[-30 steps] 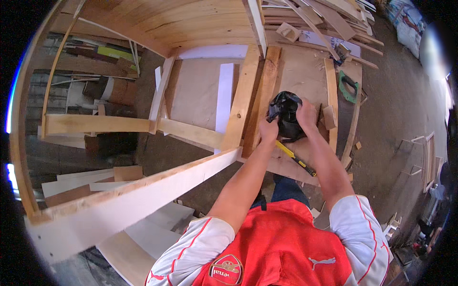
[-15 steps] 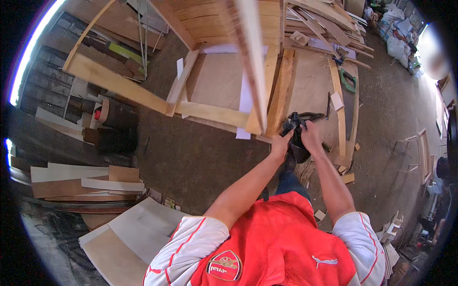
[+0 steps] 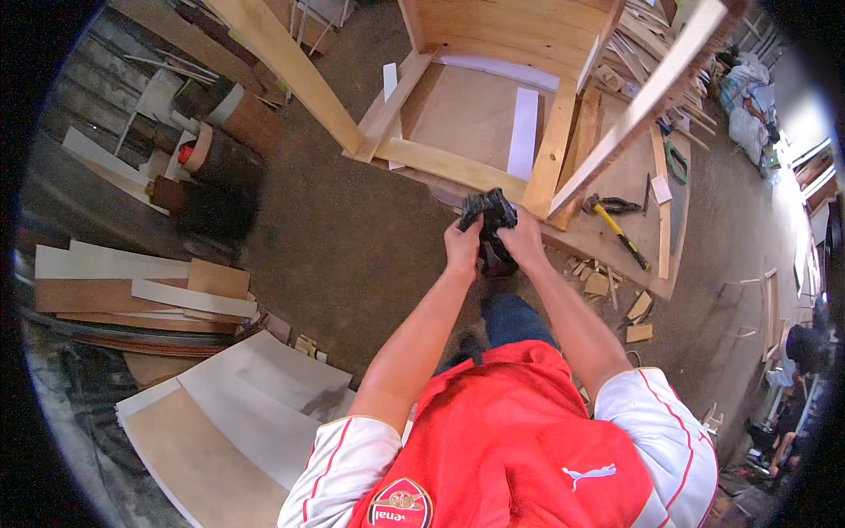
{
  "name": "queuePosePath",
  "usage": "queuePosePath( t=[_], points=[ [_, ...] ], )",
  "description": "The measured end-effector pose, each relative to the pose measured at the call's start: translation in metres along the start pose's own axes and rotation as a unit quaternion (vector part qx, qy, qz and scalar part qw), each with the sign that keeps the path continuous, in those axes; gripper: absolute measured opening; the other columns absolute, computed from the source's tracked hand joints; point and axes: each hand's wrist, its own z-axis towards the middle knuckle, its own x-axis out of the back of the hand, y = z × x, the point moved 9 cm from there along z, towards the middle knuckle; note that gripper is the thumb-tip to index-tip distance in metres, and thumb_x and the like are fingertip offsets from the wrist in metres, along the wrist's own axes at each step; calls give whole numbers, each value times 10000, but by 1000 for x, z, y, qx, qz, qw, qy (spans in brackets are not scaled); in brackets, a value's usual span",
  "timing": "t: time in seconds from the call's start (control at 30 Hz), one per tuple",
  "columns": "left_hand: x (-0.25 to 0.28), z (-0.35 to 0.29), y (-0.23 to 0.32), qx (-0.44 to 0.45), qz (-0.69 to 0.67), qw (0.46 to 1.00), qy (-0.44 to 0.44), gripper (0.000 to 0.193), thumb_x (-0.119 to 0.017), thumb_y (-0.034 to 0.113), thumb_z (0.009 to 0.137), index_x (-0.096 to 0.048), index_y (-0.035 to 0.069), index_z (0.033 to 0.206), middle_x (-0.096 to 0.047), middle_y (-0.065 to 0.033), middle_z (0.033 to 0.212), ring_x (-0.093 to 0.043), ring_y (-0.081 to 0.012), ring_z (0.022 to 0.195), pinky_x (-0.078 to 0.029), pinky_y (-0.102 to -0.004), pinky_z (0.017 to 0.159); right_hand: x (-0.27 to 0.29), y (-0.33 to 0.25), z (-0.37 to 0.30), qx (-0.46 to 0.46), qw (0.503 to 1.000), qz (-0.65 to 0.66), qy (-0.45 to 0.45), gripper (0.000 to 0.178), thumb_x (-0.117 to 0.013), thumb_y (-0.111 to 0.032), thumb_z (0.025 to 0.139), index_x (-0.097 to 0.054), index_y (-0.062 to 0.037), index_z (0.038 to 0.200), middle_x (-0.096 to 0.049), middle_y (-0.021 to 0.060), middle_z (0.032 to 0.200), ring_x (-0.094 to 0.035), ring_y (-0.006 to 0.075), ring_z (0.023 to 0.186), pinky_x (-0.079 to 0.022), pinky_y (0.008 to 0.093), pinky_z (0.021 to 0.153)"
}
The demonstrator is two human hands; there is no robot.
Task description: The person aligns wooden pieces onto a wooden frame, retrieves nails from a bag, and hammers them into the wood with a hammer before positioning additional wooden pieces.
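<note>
Head view: the left hand [image 3: 462, 246] and right hand [image 3: 523, 238] both grasp a crumpled black bag [image 3: 493, 213], held between them at twelve o'clock from the red shirt [image 3: 519, 440]. From the bag, a wooden frame [image 3: 458, 165] stands at twelve o'clock, a hammer [image 3: 614, 231] at three.

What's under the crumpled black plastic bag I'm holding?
Beside the bag, dark brownish floor shows, and a dark blue trouser leg nearer your body. Whatever lies directly beneath is covered by the bag itself, your left hand and your right hand.
</note>
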Motion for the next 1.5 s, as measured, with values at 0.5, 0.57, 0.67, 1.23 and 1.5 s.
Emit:
queuePosePath(
  t=[0.5, 0.57, 0.67, 1.23, 1.5],
  points=[
    [-10, 222, 124, -102, 180, 978, 36, 302, -779, 45, 789, -655, -40, 1051, -727, -144, 965, -690, -254, 890, -523, -372, 829, -56, -45, 232, -59, 996, -1, 63, 314, -690, -64, 746, -607, 23, 1036, -669, 219, 963, -667, 383, 958, -512, 452, 867],
    [-12, 258, 127, -119, 270, 955, 40, 371, -757, 62, 749, -645, -28, 1091, -719, -195, 969, -705, -346, 928, -524, -422, 861, -61, -47, 254, -89, 994, 5, 56, 314, -686, -65, 760, -609, 11, 1055, -667, 224, 980, -667, 386, 968, -507, 452, 882],
    [-13, 306, 122, -134, 293, 946, 27, 384, -742, 68, 764, -632, -27, 1119, -721, -208, 995, -706, -378, 967, -525, -440, 876, -74, -24, 293, -75, 995, 9, 59, 369, -689, -72, 774, -617, 11, 1126, -682, 244, 1054, -671, 393, 1024, -506, 454, 923],
    [-84, 295, 158, -484, 688, 511, -177, 360, -708, 242, 869, -693, 175, 1223, -687, -110, 1253, -538, -385, 1303, -267, -605, 1180, -106, -35, 334, 30, 979, -204, -2, 189, -614, -86, 856, -714, -22, 1004, -702, 226, 1069, -661, 396, 1076, -531, 487, 956],
    [-44, 358, 127, -233, 831, 475, -174, 630, -607, 382, 941, -489, 180, 1526, -496, -128, 1531, -354, -416, 1477, 3, -705, 1217, -127, 3, 332, -102, 942, -315, -55, 521, -714, -120, 818, -553, -72, 1311, -724, 254, 1014, -711, 424, 989, -581, 534, 836]
  ],
)
